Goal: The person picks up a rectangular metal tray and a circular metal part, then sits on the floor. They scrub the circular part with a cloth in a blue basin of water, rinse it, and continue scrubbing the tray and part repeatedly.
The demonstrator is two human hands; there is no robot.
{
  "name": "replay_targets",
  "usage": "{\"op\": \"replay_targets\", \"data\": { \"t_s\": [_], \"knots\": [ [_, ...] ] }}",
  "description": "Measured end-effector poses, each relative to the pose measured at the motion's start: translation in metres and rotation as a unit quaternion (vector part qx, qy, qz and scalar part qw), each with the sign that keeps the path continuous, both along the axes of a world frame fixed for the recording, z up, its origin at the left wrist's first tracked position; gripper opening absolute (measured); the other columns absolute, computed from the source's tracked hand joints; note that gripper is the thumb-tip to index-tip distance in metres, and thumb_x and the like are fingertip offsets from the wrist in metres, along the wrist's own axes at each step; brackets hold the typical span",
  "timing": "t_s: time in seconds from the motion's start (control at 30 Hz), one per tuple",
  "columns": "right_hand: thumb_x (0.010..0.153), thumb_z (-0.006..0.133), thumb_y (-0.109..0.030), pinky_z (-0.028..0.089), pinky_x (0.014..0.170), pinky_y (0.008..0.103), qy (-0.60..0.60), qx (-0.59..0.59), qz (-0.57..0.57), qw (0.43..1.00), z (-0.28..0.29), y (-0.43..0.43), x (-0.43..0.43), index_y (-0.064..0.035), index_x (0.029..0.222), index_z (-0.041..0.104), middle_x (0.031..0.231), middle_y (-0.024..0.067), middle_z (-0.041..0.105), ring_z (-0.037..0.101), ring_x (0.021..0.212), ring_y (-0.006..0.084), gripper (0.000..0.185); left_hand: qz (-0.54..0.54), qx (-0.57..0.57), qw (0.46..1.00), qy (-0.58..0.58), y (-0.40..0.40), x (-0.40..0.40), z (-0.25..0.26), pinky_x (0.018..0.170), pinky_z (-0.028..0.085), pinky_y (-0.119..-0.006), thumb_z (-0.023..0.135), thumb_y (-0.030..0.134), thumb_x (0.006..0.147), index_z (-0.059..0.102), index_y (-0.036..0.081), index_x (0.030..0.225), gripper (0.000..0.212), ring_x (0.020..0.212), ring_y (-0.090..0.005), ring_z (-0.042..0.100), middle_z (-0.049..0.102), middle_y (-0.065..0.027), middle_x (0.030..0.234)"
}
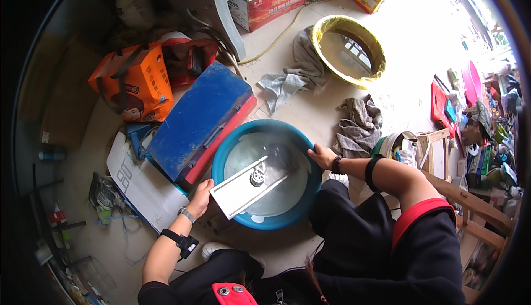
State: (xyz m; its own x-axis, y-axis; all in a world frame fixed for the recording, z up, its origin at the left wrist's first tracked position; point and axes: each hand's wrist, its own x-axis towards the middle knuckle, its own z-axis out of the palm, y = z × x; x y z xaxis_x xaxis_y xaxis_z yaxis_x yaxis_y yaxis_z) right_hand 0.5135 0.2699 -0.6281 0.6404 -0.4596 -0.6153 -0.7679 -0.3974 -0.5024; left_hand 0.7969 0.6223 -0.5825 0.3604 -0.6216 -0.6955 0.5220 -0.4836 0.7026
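Observation:
A blue plastic basin (224, 147) of cloudy water stands on the floor before me. My right hand (322, 156) grips its rim on the right. At the left rim is my left hand (201, 199), its fingers curled at the edge; the far side of the fingers is hidden. A long white panel (235, 198) with raised edges lies slanted in the basin. Its near end juts over the rim close to my left fingertips, and its far end goes under the water. A round black fitting (257, 177) with light spokes sits on the panel.
A blue-and-red toolbox (203, 118) stands close left of the basin, near an orange bag (143, 83). Beyond are grey cloths (360, 126) and a yellow-lined tub (317, 35) of murky water. A wooden frame (468, 201) and piled clutter (493, 139) line the right.

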Motion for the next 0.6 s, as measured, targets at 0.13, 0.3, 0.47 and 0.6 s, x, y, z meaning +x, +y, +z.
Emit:
{"op": "replay_targets", "data": {
  "t_s": [0.13,0.3,0.47,0.6],
  "knots": [
    [0.094,0.044,-0.048,0.049,0.074,0.0425,0.001,0.036,-0.022,0.999,0.001,-0.010,0.002,-0.0003,0.099,0.050,0.088,0.0231,0.062,0.063,0.087,0.0351,0.049,-0.010,-0.004,1.000,-0.005,-0.010,0.003,-0.003,0.084,0.040,-0.025,0.041,0.031,0.101,0.057,0.002,0.097,0.033,0.089,-0.0067,0.051,0.058,-0.0003,0.094],
    [0.094,0.046,-0.047,0.055,0.048,0.0361,0.016,0.016,-0.017,1.000,0.017,-0.035,0.003,0.0000,0.101,0.049,0.086,0.0197,0.063,0.066,0.068,0.0271,0.048,-0.050,-0.032,0.998,-0.023,-0.042,0.003,-0.003,0.090,0.040,-0.027,0.039,0.032,0.101,0.057,-0.003,0.106,0.040,0.098,-0.0101,0.053,0.061,-0.0058,0.105],
    [0.095,0.045,-0.045,0.055,0.048,0.0335,0.000,-0.007,-0.063,0.998,0.028,-0.065,0.001,-0.0006,0.102,0.050,0.083,0.0174,0.063,0.066,0.065,0.0264,0.045,-0.051,-0.086,0.995,-0.031,-0.078,0.002,-0.026,0.088,0.040,-0.026,0.041,0.031,0.101,0.058,-0.002,0.104,0.037,0.097,-0.0097,0.054,0.062,-0.0053,0.103],
    [0.094,0.046,-0.041,0.056,0.061,0.0405,0.062,-0.012,-0.063,0.996,0.041,-0.082,0.004,0.0018,0.106,0.055,0.094,0.0200,0.064,0.067,0.072,0.0295,0.045,-0.036,-0.072,0.996,-0.027,-0.104,0.011,-0.045,0.086,0.043,-0.026,0.044,0.025,0.100,0.059,-0.001,0.108,0.031,0.096,-0.0104,0.056,0.062,-0.0040,0.104]
  ]
}}
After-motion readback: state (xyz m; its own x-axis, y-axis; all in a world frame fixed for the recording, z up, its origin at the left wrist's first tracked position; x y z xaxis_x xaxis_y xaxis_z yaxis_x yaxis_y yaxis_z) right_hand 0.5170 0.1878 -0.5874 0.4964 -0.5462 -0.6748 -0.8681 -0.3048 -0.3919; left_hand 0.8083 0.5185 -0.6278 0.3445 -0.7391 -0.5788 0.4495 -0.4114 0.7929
